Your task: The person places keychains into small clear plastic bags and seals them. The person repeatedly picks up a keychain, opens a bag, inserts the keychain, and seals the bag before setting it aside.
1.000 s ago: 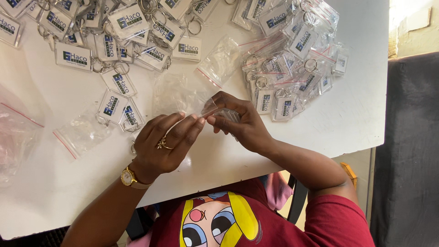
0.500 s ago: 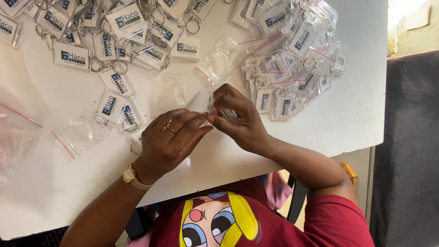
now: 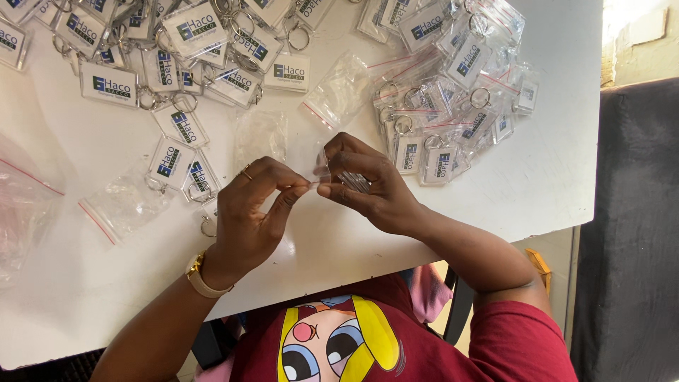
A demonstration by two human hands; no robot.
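Observation:
Both hands meet over the white table (image 3: 339, 240) near its front edge. My left hand (image 3: 251, 212), with a ring and a gold watch, pinches the edge of a small clear plastic bag (image 3: 332, 177). My right hand (image 3: 368, 184) grips the same bag, which holds a clear keychain tag with a metal ring. Its contents are partly hidden by my fingers.
Loose rectangular keychain tags (image 3: 177, 78) with rings lie in a pile at the back left. A heap of bagged keychains (image 3: 453, 78) sits at the back right. Empty clear bags (image 3: 124, 201) with red strips lie on the left. A dark chair (image 3: 636, 233) stands to the right.
Both hands have shifted slightly, and the fingertips have closed together along the bag's edge. The piles on the table have not moved.

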